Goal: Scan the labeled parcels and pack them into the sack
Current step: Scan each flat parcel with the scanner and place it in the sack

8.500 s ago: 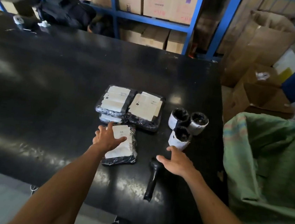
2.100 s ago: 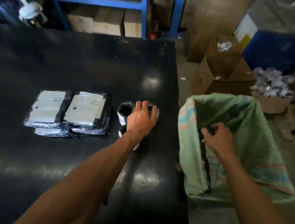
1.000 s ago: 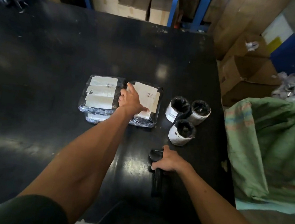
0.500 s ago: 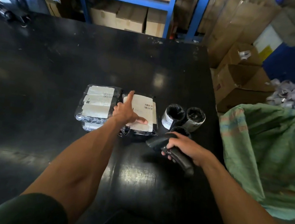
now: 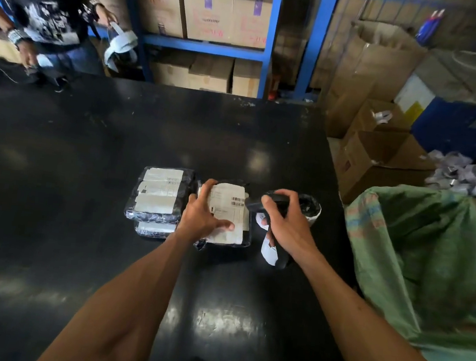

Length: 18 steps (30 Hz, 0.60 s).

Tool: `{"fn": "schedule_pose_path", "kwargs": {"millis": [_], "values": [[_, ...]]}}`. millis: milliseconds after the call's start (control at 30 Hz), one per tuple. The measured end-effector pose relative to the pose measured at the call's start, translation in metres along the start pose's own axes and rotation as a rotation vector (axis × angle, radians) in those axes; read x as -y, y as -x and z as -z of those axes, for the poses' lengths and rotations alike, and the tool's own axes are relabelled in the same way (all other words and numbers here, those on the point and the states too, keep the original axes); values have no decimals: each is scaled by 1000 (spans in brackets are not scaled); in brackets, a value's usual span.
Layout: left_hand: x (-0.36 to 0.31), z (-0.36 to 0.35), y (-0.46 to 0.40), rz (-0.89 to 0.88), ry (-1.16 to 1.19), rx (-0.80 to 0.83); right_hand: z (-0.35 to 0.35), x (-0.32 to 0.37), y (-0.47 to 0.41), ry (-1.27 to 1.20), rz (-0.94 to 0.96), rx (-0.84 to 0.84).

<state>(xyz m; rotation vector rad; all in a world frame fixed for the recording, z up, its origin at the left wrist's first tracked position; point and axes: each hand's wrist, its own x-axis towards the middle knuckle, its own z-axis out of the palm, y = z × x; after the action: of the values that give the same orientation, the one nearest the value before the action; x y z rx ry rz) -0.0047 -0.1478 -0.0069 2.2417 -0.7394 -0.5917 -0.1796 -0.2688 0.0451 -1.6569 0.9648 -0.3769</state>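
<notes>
Black and glossy, the table runs under our two bare forearms, which reach forward to its middle. Our left hand rests on a flat parcel wrapped in dark plastic; the thumb lies across the near part of its white label and the fingers curl over the left edge, so the parcel is held in place on the table. Our right hand is closed round the handle of a black scanner, whose head points left at the barcode on that label. Below the right hand a white-labelled roll parcel shows, partly hidden. Just behind the knuckles stands another roll parcel with dark crinkled plastic at its top; we think there may be more of them under the hand, though the view is too blocked to say.

Left of the held parcel, just beside it, lies a stack of flat parcels, labels up. Right of the table, off its edge, a green woven sack stands with its mouth open.

Farther back, open cardboard boxes sit on the floor, blue shelving holds cartons, and another person stands at the far left corner.
</notes>
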Motion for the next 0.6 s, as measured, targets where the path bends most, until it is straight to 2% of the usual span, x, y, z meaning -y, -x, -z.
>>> {"fn": "schedule_pose_path", "kwargs": {"millis": [333, 600], "values": [[-1, 1, 16, -31, 17, -45, -1, 11, 15, 92, 108, -25], [5, -1, 24, -58, 53, -68, 6, 12, 31, -41, 59, 18]]}}
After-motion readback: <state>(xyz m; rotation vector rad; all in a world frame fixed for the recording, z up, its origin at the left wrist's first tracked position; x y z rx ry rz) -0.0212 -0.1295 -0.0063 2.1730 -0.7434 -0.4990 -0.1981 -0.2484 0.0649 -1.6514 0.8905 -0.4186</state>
